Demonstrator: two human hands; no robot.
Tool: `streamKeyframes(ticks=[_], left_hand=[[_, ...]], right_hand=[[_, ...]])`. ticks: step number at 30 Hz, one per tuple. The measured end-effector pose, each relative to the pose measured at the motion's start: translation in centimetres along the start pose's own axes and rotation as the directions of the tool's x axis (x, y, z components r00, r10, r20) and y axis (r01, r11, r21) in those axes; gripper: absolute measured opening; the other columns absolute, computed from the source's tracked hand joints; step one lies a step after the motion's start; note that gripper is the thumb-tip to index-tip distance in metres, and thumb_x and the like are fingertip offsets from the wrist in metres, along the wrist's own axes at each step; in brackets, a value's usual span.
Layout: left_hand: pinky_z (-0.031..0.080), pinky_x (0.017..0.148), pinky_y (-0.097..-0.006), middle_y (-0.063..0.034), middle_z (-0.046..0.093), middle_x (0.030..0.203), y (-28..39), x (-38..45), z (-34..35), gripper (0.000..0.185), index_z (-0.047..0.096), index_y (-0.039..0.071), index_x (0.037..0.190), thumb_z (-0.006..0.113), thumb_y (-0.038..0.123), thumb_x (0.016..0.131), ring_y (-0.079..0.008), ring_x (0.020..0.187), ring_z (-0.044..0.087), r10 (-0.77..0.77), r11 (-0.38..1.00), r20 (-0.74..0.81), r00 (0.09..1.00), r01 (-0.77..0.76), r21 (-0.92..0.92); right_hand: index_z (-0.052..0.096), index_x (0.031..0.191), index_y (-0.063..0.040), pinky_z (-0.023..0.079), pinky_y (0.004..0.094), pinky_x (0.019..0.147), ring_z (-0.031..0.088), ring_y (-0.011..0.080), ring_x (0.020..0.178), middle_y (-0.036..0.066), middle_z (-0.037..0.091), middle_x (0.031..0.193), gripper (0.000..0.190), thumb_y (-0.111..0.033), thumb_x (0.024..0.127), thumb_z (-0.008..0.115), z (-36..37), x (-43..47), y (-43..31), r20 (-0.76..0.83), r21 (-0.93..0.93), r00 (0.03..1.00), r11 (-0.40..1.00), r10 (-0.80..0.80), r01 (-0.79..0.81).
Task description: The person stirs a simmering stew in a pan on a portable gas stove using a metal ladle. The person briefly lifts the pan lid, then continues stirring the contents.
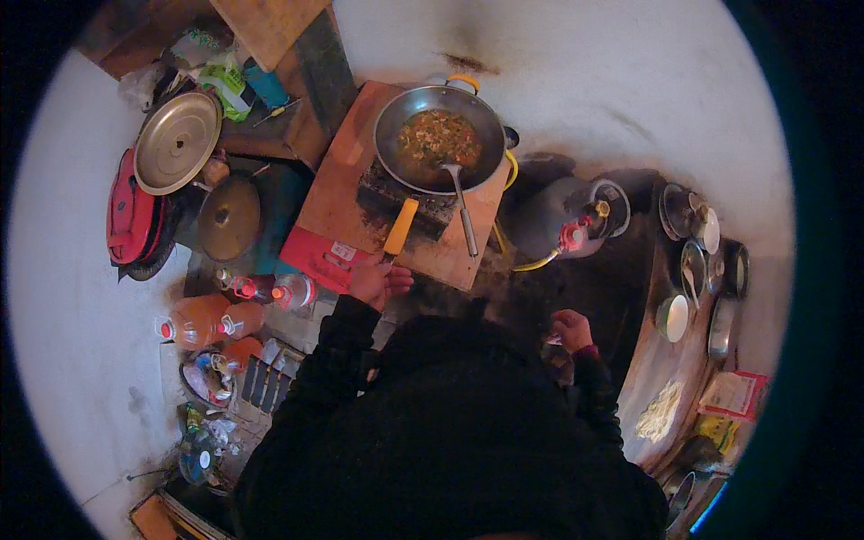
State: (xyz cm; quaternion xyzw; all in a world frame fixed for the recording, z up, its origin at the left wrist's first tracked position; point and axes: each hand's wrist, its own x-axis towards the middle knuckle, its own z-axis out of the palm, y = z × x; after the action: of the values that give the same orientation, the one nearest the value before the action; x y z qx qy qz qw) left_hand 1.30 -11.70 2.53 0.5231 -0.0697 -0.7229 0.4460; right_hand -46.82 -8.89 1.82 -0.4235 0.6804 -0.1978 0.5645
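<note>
A steel wok (388, 145) with an orange side grip sits on a stove on a wooden board (337, 182), its orange long handle pointing down toward me. Chopped food in reddish-brown sauce (439, 138) fills its bottom. A metal spatula (464, 212) rests in the food, its handle over the wok's rim, untouched. My left hand (378, 280) is just below the end of the wok handle, fingers apart; whether it touches the handle is unclear. My right hand (570, 331) is held to the right, away from the wok, fingers bent; what they may hold is unclear.
A gas cylinder (550, 216) with a red regulator and yellow hose stands right of the stove. Further right, a wooden counter (631, 398) bears noodles (661, 412), a bowl (673, 318) and pans. Plastic bottles (202, 318) and metal lids (178, 143) are at left.
</note>
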Motion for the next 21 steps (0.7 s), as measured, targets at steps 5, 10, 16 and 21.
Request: streamKeyframes(ticks=[5,10,16,21], left_hand=[[0.06,0.068,-0.0393,-0.0187,0.066,0.092,0.1,0.2,-0.2,0.02,0.05,0.003,0.116,0.041,0.011,0.1,-0.0283,0.078,0.069,0.013,0.997,-0.003,1.0,-0.013,0.075],[0.06,0.067,-0.04,-0.019,0.066,0.091,0.1,0.0,-0.1,0.021,0.05,0.001,0.116,0.041,0.011,0.099,-0.0282,0.077,0.07,0.017,0.997,0.011,1.0,-0.018,0.08],[0.059,0.068,-0.0402,-0.0152,0.067,0.089,0.5,0.4,-0.7,0.022,0.048,0.003,0.118,0.048,0.01,0.098,-0.0278,0.075,0.07,-0.034,0.994,0.046,0.998,0.028,0.107],[0.059,0.066,-0.0393,-0.0194,0.067,0.089,0.5,0.5,-0.9,0.019,0.05,0.0,0.112,0.046,0.009,0.097,-0.028,0.073,0.07,-0.049,0.991,0.023,0.999,0.045,0.125]], right_hand=[[0.059,0.112,0.004,0.06,0.0378,0.061,0.066,0.021,0.065,0.013,0.064,0.083,0.027,0.0,0.086,0.057,0.4,0.5,-0.8,0.042,0.027,0.996,0.997,0.075,-0.076],[0.058,0.111,0.004,0.06,0.0373,0.061,0.066,0.0218,0.063,0.012,0.063,0.082,0.025,0.001,0.086,0.057,1.0,0.5,-0.3,0.014,0.019,0.995,0.995,0.097,-0.098],[0.058,0.109,0.003,0.06,0.038,0.06,0.065,0.0218,0.065,0.012,0.062,0.082,0.022,0.003,0.087,0.055,1.1,0.8,0.4,0.032,0.029,0.993,0.993,0.116,-0.117],[0.058,0.109,0.003,0.06,0.0387,0.06,0.063,0.0214,0.063,0.011,0.06,0.08,0.022,0.003,0.087,0.055,1.7,1.1,1.1,0.075,0.134,0.991,0.984,0.108,-0.118]])
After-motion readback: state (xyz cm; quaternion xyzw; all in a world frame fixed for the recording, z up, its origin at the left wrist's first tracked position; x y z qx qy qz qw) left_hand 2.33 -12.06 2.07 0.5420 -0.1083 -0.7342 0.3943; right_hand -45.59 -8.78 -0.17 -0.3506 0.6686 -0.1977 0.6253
